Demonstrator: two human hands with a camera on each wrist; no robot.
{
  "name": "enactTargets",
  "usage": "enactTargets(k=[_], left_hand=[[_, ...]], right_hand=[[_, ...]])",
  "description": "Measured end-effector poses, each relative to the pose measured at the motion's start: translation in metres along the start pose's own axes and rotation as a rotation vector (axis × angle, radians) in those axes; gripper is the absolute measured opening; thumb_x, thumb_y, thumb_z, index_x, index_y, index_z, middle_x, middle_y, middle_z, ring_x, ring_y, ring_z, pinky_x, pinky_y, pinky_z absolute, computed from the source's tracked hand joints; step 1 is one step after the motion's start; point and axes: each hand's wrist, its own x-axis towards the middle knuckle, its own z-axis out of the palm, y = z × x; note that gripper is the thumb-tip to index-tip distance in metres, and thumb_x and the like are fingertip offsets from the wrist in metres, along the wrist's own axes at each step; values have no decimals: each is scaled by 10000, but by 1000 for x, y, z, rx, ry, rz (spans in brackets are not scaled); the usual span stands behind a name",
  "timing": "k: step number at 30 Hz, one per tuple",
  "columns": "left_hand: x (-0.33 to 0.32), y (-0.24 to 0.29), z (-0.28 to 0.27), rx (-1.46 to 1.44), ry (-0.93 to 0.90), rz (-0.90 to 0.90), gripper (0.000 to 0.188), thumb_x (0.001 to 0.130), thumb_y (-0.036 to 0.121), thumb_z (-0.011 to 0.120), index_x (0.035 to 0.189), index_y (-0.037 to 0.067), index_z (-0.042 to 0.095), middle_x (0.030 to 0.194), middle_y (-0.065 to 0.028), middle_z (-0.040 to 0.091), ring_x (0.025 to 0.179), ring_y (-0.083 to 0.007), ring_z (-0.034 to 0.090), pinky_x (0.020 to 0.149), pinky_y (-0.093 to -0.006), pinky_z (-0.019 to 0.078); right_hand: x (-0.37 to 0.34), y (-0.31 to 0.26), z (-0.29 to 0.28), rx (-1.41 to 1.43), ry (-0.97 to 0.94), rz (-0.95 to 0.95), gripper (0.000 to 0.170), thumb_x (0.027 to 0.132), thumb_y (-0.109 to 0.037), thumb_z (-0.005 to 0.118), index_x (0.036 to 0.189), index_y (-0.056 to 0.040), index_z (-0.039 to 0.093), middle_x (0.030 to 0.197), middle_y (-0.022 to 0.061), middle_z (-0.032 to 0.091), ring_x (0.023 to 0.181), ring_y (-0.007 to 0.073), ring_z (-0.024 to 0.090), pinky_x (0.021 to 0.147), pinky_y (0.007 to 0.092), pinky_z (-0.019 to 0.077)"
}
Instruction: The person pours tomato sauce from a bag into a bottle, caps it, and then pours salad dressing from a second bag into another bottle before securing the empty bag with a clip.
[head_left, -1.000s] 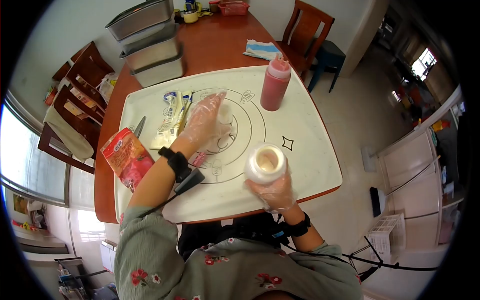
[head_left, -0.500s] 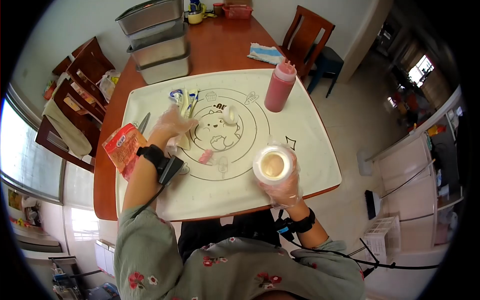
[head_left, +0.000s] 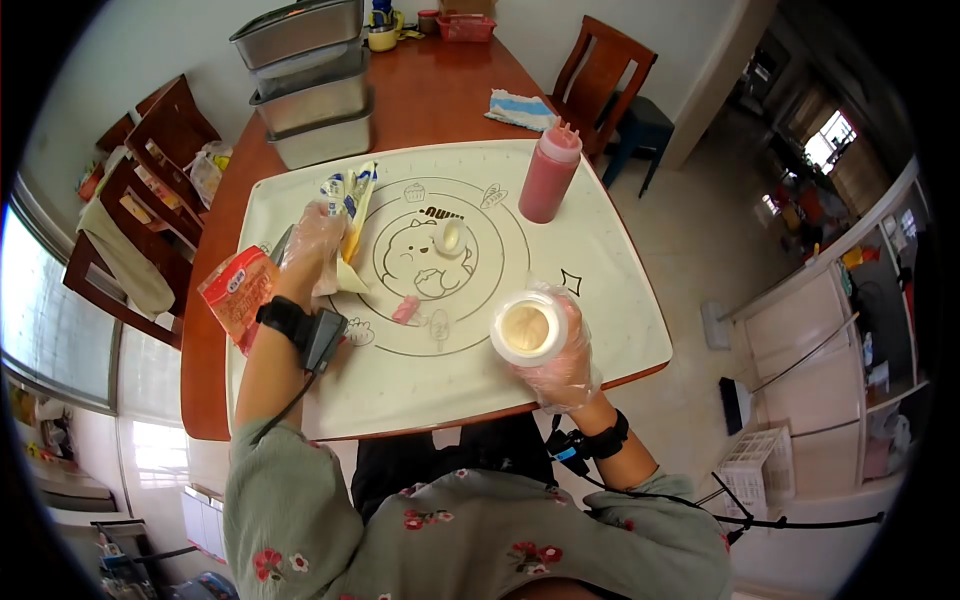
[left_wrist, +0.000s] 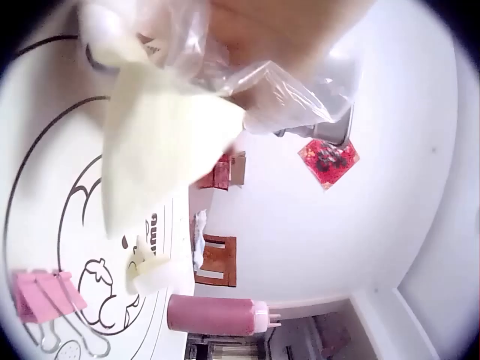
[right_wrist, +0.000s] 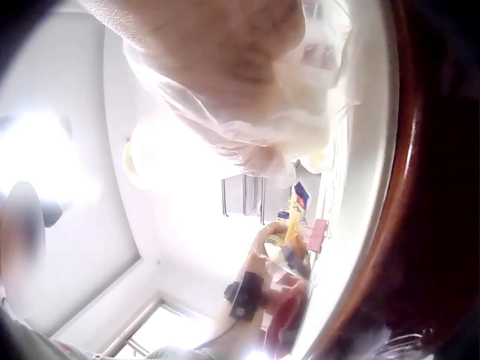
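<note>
My left hand (head_left: pixel 316 245), in a clear plastic glove, grips a pale yellow packet (head_left: pixel 354 235) with blue printing at the mat's left side. In the left wrist view, the pale end of the packet (left_wrist: pixel 154 139) sticks out beside the gloved fingers. My gloved right hand (head_left: pixel 562 368) holds an uncapped white bottle (head_left: pixel 503 342) near the front right of the mat, its round mouth facing up and cream-coloured inside. A white nozzle cap (head_left: pixel 452 238) lies mid-mat. A pink binder clip (head_left: pixel 406 310) sits in front of it.
Left of the packet are a red pouch (head_left: pixel 240 295) and a grey blade (head_left: pixel 285 245). A squeeze bottle of red sauce (head_left: pixel 550 178) stands at the mat's back right. Stacked metal containers (head_left: pixel 320 140) rise at the back left, and a striped cloth (head_left: pixel 520 108) lies behind the mat.
My left hand has moved left from above the mat's centre onto the packet, and the cap and mat drawing have come into view. The right hand keeps holding the white bottle in about the same spot.
</note>
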Motion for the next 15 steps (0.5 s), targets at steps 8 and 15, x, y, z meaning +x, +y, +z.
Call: enactTargets(k=[8,15], left_hand=[[-72,-17,2,-1525,-487,252,556,780,55,502,1327,18,402,1237,-181,547,1039,-302,613,937,-528,497],[-132,-25,17,-1808,-653,148,646,785,93,524,1392,-45,350,1406,-160,442,1338,-319,412,1131,-565,307]], right_hand=[[-13,4,9,-56,-27,83,704,669,-121,839,1250,-21,453,1158,174,584,1025,332,607,885,408,494],[-16,20,17,58,-88,274,783,651,-167,868,1282,-25,426,1146,151,596,1029,288,615,892,401,499]])
